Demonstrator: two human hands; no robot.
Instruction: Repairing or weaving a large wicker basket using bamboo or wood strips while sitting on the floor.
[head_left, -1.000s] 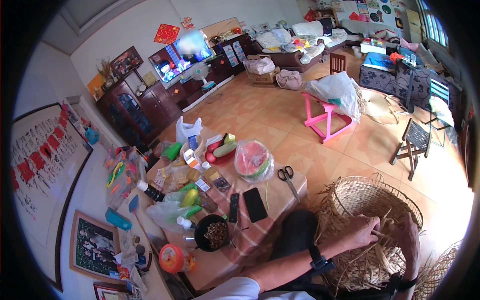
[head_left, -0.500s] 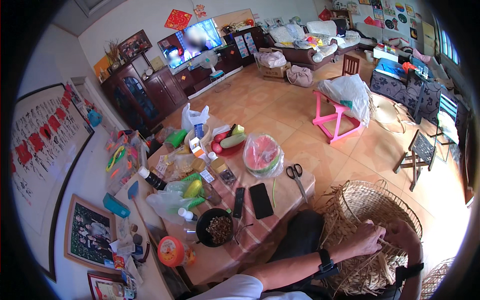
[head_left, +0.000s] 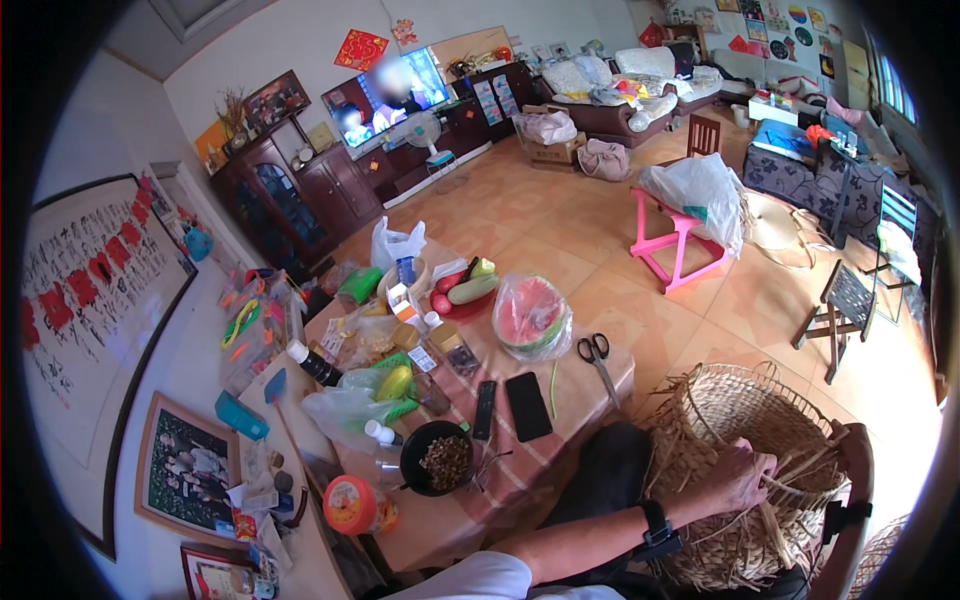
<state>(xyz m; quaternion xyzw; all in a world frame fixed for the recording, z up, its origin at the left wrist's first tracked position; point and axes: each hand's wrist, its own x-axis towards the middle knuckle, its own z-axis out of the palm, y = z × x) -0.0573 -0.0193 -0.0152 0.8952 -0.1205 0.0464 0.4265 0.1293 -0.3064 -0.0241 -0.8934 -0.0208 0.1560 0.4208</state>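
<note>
A woven straw basket [head_left: 700,420] with loose strand ends round its outside stands at my lap, its mouth tilted up. My left hand [head_left: 738,478] is closed at the near rim, fingers pinching a straw strand there. To its right, my right hand [head_left: 852,450] is closed beside the basket's right rim. A pale straw strand [head_left: 810,458] stretches between the two hands over the opening. The right fingertips are partly hidden. Frayed straw ends hang below my left hand.
Left of the basket is a table [head_left: 545,470] with scissors [head_left: 598,365], a phone [head_left: 527,406], a remote control [head_left: 484,410], a wrapped watermelon half [head_left: 530,312] and a black bowl [head_left: 436,457]. A pink stool [head_left: 680,245] and a folding stool [head_left: 838,305] stand on the floor beyond.
My right hand has moved right, away from my left hand, and the strand between them is drawn out. My left hand stays at the rim. The whole view has shifted slightly.
</note>
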